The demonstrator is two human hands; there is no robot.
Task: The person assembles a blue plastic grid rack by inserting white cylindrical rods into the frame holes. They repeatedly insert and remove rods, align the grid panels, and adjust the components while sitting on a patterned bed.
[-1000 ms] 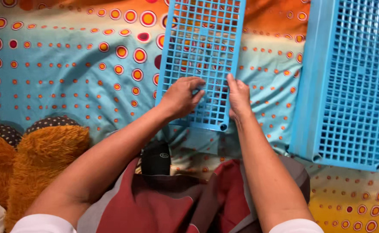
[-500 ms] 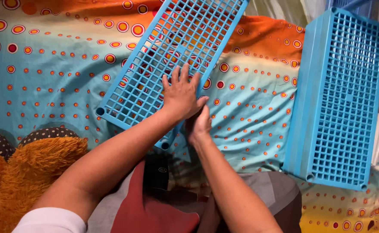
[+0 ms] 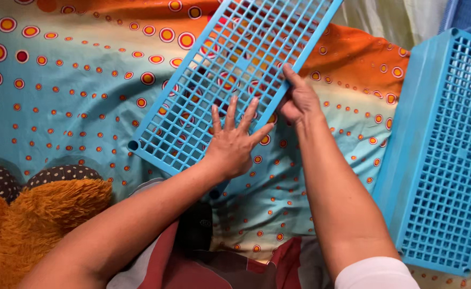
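**Two hands on a blue grid panel over a dotted bedsheet**

Across the middle of the view, a flat blue plastic grid panel (image 3: pixel 230 80) lies slanted on a bed, its long side running from lower left to upper right, where it passes out of the top of the frame. Beneath it spreads a bedsheet (image 3: pixel 74 91) in turquoise and orange, covered with red and yellow ringed dots that show through the panel's square holes.

The left hand (image 3: pixel 234 143) lies open and flat, fingers spread wide, pressing on the panel's lower end near its right edge. The right hand (image 3: pixel 298 101) is closed on the panel's right long edge further up, thumb on top and fingers curled underneath. Both forearms reach in from the bottom of the frame, and the left one hides the panel's nearest corner.

To the right, well apart from the panel, a larger blue grid crate piece (image 3: pixel 449 160) with a solid side wall lies on the sheet, cut off by the frame edge. At lower left sits a shaggy orange cushion (image 3: pixel 32 225), with a dark polka-dotted fabric (image 3: pixel 58 172) just behind it. Near the bottom centre, maroon and grey clothing (image 3: pixel 208 267) covers the person's lap.
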